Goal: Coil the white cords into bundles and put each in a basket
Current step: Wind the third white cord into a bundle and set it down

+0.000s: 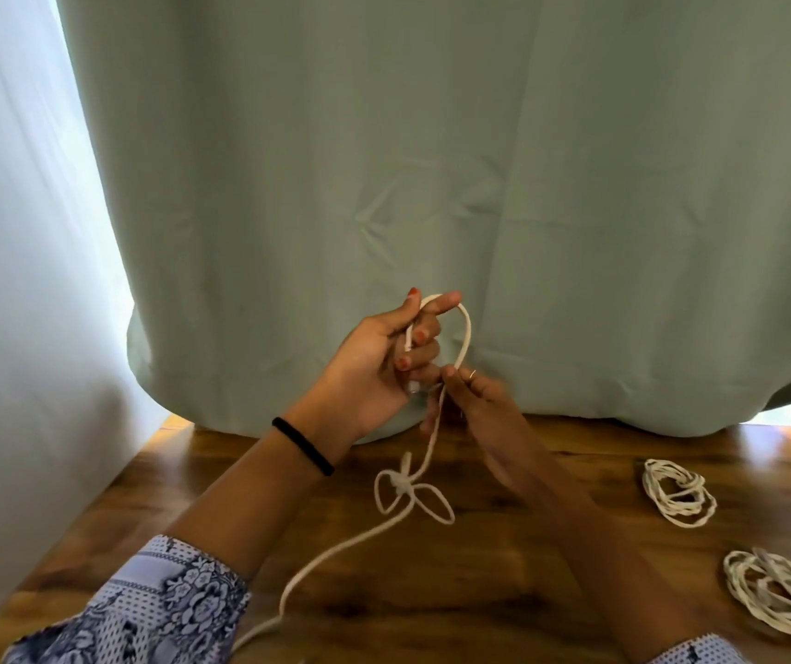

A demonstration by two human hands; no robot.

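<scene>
A white cord is looped over the raised forefinger of the left hand, whose other fingers are curled around the strand against the palm. The descending side of the loop is pinched by the fingertips of the right hand just below. A knotted bow is seen lower on the cord, and its tail is trailed across the wooden bench towards the patterned sleeve. Two coiled bundles are laid flat on the bench at the right, well apart from the hands. A green curtain is hung behind.
</scene>
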